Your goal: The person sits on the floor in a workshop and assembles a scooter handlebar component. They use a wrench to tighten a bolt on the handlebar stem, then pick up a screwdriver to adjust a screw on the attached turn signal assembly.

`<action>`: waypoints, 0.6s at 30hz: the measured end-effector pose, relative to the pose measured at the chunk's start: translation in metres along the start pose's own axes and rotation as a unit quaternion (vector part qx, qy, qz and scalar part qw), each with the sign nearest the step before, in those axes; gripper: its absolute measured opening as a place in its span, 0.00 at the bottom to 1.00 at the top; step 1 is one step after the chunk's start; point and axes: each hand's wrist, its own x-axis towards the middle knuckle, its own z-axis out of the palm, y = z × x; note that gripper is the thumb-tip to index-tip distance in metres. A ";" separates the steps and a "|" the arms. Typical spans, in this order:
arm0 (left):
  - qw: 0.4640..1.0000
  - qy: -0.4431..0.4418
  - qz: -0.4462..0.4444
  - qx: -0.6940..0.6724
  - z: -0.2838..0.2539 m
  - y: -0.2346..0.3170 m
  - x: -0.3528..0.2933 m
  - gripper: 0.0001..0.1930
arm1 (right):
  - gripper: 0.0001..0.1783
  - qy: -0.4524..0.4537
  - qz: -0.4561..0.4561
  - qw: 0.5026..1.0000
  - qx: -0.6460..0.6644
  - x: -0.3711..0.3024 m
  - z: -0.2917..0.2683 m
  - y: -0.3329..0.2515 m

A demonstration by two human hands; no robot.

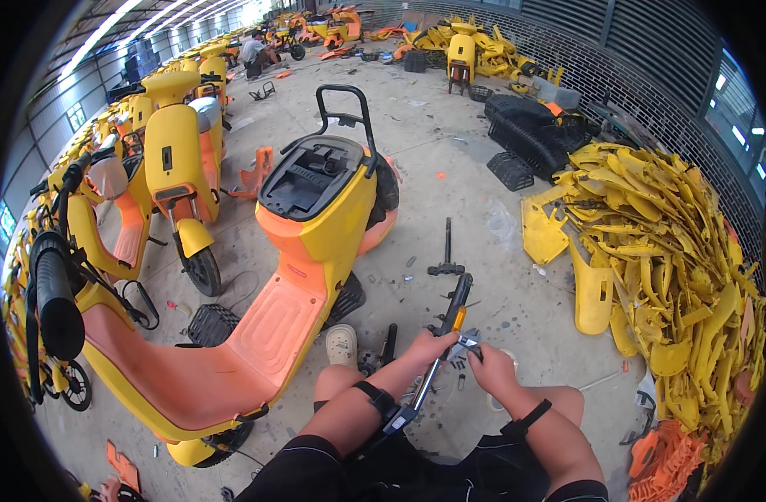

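Observation:
My left hand (pixel 431 345) is closed around a scooter's front fork (pixel 427 383), whose silver tube runs from my lap up and away to a black end with an orange reflector (pixel 460 318). Close beside it, my right hand (pixel 495 370) is closed on what looks like an adjustable wrench (pixel 467 340), its metal head against the fork just by my left fingers. Whether the jaws grip a nut cannot be made out. A black T-shaped fork stem (pixel 447 251) lies on the floor beyond.
A yellow and orange scooter (pixel 307 243) without a seat stands at my left, with more scooters (pixel 169 142) behind. Yellow plastic panels (pixel 667 251) are heaped at right, orange panels (pixel 667 460) near them. Black crates (pixel 533 134) lie farther back. Someone crouches (pixel 256 54) far off.

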 end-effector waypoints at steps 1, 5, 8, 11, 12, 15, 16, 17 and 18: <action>1.000 0.012 0.019 0.008 0.006 0.004 -0.004 0.15 | 0.13 -0.017 0.079 0.989 0.126 0.001 0.002 -0.003; 0.992 0.028 0.095 0.074 0.015 0.018 -0.016 0.17 | 0.13 -0.063 0.266 0.818 0.506 0.018 0.010 -0.014; 0.985 0.009 0.141 0.095 0.013 0.016 -0.016 0.17 | 0.12 -0.071 0.285 0.748 0.595 0.027 0.012 -0.018; 0.984 0.022 0.146 0.097 0.011 0.024 -0.023 0.17 | 0.12 -0.071 0.279 0.740 0.608 0.028 0.013 -0.017; 0.985 0.033 0.141 0.099 0.010 0.027 -0.025 0.17 | 0.12 -0.072 0.276 0.741 0.608 0.027 0.013 -0.015; 0.987 0.068 0.136 0.051 -0.004 0.015 -0.007 0.18 | 0.12 -0.089 0.279 0.757 0.585 0.024 0.019 -0.006; 0.993 0.067 0.088 0.044 0.002 0.021 -0.006 0.20 | 0.14 -0.088 0.296 0.749 0.586 0.019 0.020 0.006; 0.993 0.082 0.081 0.022 0.002 0.024 -0.009 0.20 | 0.15 -0.089 0.304 0.750 0.581 0.019 0.022 0.009; 0.992 0.098 0.074 0.000 0.002 0.024 -0.010 0.20 | 0.16 -0.089 0.312 0.751 0.576 0.018 0.023 0.012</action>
